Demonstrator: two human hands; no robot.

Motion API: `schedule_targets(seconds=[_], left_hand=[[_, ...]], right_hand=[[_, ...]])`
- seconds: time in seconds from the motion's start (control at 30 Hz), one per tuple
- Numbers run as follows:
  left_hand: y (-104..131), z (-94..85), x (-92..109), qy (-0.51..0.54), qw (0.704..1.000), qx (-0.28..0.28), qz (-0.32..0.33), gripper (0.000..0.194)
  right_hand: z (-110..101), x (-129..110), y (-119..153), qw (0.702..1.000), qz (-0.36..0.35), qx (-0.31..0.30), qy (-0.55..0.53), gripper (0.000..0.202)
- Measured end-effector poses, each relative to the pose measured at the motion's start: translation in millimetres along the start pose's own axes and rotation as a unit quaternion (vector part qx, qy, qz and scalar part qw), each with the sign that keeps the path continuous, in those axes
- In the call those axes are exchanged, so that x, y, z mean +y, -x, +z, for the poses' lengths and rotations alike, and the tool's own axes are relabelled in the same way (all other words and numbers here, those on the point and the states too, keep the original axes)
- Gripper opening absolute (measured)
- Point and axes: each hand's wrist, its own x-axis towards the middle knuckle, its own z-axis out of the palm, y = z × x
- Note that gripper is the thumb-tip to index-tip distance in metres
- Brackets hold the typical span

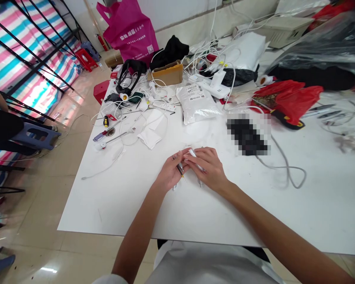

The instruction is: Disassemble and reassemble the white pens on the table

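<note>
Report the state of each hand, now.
Left hand: closed, holding a slim dark piece with a yellowish end.
Right hand: closed, fingers around a slim white piece.

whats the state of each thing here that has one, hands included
left hand: fingers curled, holding
slim metal piece: held in left hand, tilted
right hand: fingers bent, holding
white piece: held in right hand, tilted
purple screwdriver: lying down
magenta bag: standing upright
red plastic bag: crumpled
grey cable: loosely looped
black item: pixelated, can't tell
</note>
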Motion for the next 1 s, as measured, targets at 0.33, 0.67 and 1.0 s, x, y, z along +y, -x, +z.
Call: schedule_targets(seconds=[0.33,0.67,1.0], left_hand=[[2.7,5.3,1.0,-0.019,1.0,0.002,0.002,0.037],[3.9,7.7,1.3,-0.009,1.0,-0.002,0.0,0.041],[0.8,4.7,2.2,-0.025,0.999,-0.011,0.027,0.04]], right_hand=[[1.5,-2.1,0.8,0.999,0.02,-0.045,-0.001,0.03],[0.9,-2.6,0.3,0.996,0.061,-0.058,-0.034,0.017],[0.6,-1.8,0.6,0.996,0.067,-0.046,-0.044,0.027]])
